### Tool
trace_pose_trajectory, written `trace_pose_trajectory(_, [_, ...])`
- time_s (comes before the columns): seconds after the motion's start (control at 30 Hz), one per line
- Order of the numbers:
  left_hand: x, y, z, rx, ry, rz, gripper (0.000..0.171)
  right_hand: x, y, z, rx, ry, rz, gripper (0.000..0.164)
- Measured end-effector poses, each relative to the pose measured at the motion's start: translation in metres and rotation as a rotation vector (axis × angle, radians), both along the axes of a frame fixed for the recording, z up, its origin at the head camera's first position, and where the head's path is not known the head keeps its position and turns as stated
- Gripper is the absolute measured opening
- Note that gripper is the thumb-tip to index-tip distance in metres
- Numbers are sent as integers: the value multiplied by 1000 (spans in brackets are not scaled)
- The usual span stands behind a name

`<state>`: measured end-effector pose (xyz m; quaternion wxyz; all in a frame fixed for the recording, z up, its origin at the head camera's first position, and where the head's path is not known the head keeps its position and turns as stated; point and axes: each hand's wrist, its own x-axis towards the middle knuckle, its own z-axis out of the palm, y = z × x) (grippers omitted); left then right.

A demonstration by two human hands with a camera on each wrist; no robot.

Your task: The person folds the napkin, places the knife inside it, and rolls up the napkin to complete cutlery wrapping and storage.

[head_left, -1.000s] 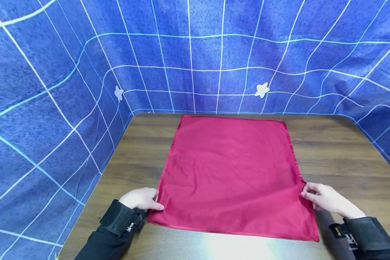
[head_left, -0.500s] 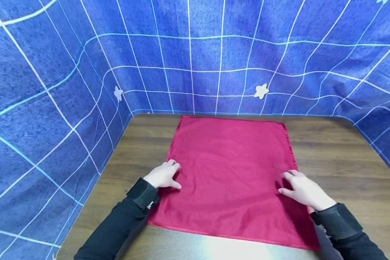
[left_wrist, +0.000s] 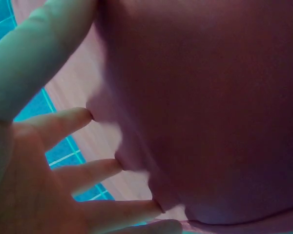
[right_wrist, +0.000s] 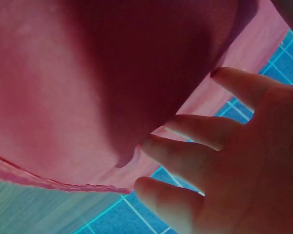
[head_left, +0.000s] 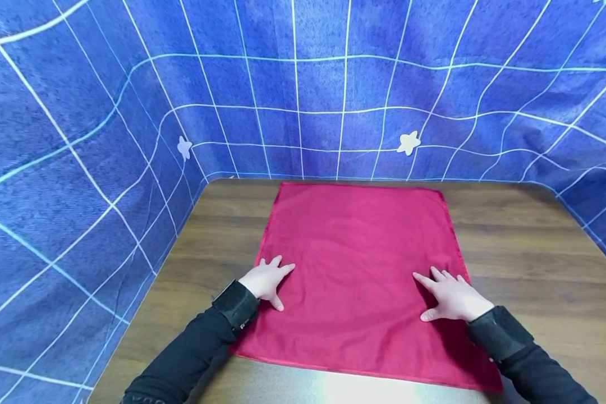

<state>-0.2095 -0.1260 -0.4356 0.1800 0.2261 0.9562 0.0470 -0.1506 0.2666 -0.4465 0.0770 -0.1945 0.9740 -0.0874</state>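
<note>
A red square cloth (head_left: 356,252) with stitched edges lies spread flat on the wooden table, a few soft creases near its front. On its left side, my left hand (head_left: 266,280) has its fingers spread, fingertips on the fabric. The right hand (head_left: 451,297) does likewise near the right edge, fingers splayed over the cloth. In the left wrist view, straight fingertips of the left hand (left_wrist: 83,165) meet the shaded cloth (left_wrist: 200,107). The right wrist view shows the fingers of the right hand (right_wrist: 200,141) at the cloth (right_wrist: 53,97), whose hem shows at lower left.
The wooden table (head_left: 530,241) extends beyond the cloth on both sides. A blue curtain (head_left: 318,84) with white grid lines and pale star shapes hangs along the back and sides. Light glares off the table's front.
Both hands have left the cloth's near side edges, where the right pinched the fabric, and moved forward and inward onto it. Their fingers have spread out. The cloth's near right corner lies slightly lower in view.
</note>
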Motion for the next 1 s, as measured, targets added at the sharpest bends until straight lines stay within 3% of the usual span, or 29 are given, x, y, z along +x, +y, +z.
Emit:
trace_pose_trajectory(0.5, [-10, 5, 4, -3, 27, 19, 92, -28, 13, 7, -72, 26, 79, 88])
trace_pose_trajectory(0.8, [-10, 3, 4, 4, 37, 34, 92, -31, 13, 5, -106, 34, 117, 86])
trace_pose_trajectory(1.0, [-5, -3, -3, 17, 68, 30, 85, -25, 11, 2, -102, 41, 71, 80])
